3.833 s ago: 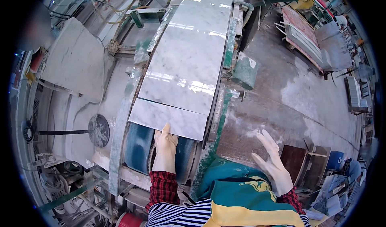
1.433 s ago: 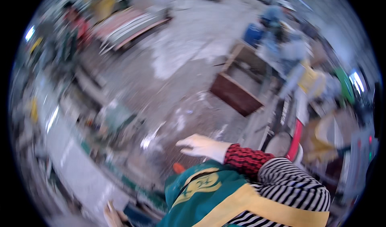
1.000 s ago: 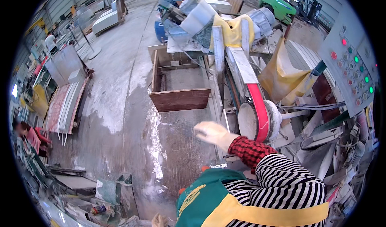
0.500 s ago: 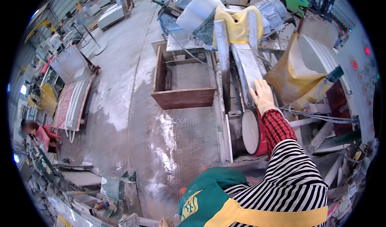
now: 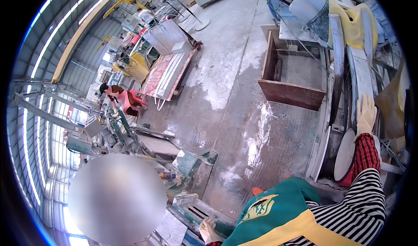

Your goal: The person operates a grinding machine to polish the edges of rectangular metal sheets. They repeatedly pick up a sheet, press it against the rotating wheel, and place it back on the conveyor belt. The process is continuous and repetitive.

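My right hand (image 5: 366,114), in a pale glove, lies with its fingers stretched out on a long pale stone strip (image 5: 361,74). The strip runs away from me along a machine bed, between two upright posts hung with a yellow sheet (image 5: 353,26). Just below this hand is a round pale disc with a red rim (image 5: 344,155). Down at the lower edge my left hand (image 5: 209,229), also gloved, has its fingers curled beside a green machine part (image 5: 222,227). Whether it grips anything is hidden.
A brown open-topped box (image 5: 291,95) stands on the wet floor left of the machine. Farther left are a red pallet with pale strips (image 5: 167,74) and a person in pink and brown (image 5: 126,100) bending over equipment. A large blurred round patch (image 5: 117,200) covers the lower left.
My view has swung left, so the machine and my right hand now sit farther right in the picture. The right hand remains on the strip. More of my left hand shows.
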Motion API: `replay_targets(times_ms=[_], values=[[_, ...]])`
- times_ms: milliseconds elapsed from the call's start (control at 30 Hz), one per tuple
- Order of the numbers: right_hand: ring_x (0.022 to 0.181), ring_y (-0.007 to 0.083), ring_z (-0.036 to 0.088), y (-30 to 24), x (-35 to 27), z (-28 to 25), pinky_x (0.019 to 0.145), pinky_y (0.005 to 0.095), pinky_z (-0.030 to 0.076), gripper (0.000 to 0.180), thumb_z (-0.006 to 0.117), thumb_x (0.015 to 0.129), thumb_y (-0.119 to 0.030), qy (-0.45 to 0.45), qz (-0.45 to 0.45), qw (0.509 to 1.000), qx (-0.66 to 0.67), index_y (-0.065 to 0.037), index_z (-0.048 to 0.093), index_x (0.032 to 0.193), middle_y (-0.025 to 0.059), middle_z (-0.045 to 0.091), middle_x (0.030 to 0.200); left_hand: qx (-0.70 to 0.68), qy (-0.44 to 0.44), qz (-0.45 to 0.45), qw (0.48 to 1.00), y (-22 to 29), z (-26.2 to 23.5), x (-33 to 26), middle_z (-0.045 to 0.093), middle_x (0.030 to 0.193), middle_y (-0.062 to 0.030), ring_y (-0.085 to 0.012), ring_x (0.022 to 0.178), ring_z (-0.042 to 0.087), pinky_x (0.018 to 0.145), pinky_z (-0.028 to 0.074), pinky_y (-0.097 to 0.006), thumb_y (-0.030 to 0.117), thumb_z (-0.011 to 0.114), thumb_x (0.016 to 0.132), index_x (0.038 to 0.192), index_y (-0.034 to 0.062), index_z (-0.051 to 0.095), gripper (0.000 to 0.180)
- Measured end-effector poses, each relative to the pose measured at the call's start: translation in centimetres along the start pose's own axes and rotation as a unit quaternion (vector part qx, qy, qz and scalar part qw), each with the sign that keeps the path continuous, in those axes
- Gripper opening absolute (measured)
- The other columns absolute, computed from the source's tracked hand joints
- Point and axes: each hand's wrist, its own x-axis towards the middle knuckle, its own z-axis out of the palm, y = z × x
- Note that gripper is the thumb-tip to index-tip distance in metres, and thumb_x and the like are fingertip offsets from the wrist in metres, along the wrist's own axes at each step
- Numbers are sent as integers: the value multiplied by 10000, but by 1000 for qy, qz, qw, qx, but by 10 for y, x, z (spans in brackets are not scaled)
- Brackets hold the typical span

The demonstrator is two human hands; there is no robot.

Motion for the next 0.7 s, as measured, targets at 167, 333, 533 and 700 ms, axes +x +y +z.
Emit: replay_targets(times_ms=[167, 333, 533, 700], values=[[1346, 300, 451, 0, -5, -10, 1086, 437, 356, 436, 514, 1027, -333, 7, 3, 1000, 3, -69, 535, 1374, 127, 526, 1420, -41, 46, -54, 997, -5, -34, 21, 718, 1036, -203, -253, 766, 710, 600, 592, -335, 293, 514, 1045, 1190, 3, 534, 326], [1366, 280, 431, 1, -11, -10, 1106, 430, 335, 452, 488, 1037, -325, -3, 8, 1000, 14, -69, 502, 1410, 112, 503, 1451, -82, 21, -156, 984, -4, -32, 6, 709, 1008, -215, -287, 740, 689, 630, 588, -403, 262, 542, 1012, 1195, 0, 522, 320], [1428, 245, 381, -12, -14, -30, 1119, 484, 316, 486, 441, 1048, -402, -65, 74, 995, -13, -148, 474, 1462, 76, 459, 1514, -65, -1, -180, 981, 4, -23, 14, 710, 969, -213, -269, 714, 676, 620, 576, -376, 187, 532, 981, 1152, -21, 535, 270], [1397, 256, 430, -3, -21, -19, 1072, 487, 358, 498, 443, 1047, -417, -45, 57, 997, -35, -156, 474, 1469, 89, 465, 1515, 81, -128, -139, 979, 36, -2, 19, 719, 928, -199, -242, 678, 689, 583, 572, -340, 240, 517, 1038, 1051, -25, 583, 273]])
